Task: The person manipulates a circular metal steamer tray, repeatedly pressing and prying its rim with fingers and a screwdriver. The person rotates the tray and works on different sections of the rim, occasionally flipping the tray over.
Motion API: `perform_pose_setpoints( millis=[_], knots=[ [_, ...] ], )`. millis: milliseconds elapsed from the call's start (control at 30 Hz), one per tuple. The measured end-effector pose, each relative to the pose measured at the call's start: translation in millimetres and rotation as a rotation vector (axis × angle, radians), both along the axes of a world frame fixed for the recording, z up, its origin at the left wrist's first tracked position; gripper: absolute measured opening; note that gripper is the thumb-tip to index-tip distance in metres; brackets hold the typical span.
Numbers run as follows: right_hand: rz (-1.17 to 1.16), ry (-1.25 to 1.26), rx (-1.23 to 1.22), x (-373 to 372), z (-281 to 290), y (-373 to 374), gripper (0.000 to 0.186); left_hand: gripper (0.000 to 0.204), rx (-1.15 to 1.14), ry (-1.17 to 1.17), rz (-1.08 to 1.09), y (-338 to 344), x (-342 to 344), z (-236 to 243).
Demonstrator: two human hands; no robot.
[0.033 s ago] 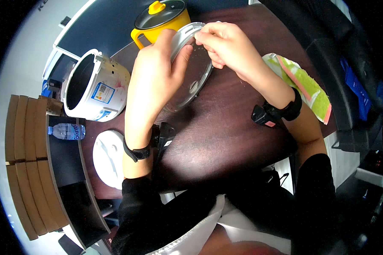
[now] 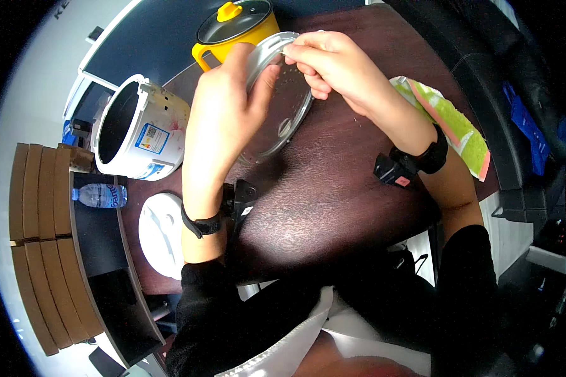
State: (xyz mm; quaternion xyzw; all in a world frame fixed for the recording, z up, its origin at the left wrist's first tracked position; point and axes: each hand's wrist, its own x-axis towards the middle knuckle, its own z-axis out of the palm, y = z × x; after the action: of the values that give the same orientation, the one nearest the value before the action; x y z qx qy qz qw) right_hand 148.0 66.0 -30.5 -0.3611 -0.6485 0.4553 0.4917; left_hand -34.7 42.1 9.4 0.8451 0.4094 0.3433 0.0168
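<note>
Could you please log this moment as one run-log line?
left hand: holds round metal lid | right hand: fingers pinch lid's top rim | nearby: yellow pot, white cooker

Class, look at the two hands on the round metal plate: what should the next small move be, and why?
Probably keep the left hand steadying the plate while the right hand works at its top rim. The plate is tilted on edge above the table, the left hand spread across its face and the right fingertips pinched at the rim, so loosing either grip would likely let it drop.
</note>
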Motion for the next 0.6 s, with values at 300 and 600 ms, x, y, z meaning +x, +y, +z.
perform_pose_setpoints(
  millis=[300, 600],
  knots=[
    [-0.427, -0.518, 0.26, 38.6, 43.2, 2.5, 0.03, 0.034, -0.163, 0.03, 0.179, 13.7, -25.1, 8.1],
    [-0.419, -0.633, 0.107, 105.8, 24.1, 35.5, 0.04, 0.042, -0.346, -0.106, 0.152, 33.1, -54.9, -0.1]
  ],
)
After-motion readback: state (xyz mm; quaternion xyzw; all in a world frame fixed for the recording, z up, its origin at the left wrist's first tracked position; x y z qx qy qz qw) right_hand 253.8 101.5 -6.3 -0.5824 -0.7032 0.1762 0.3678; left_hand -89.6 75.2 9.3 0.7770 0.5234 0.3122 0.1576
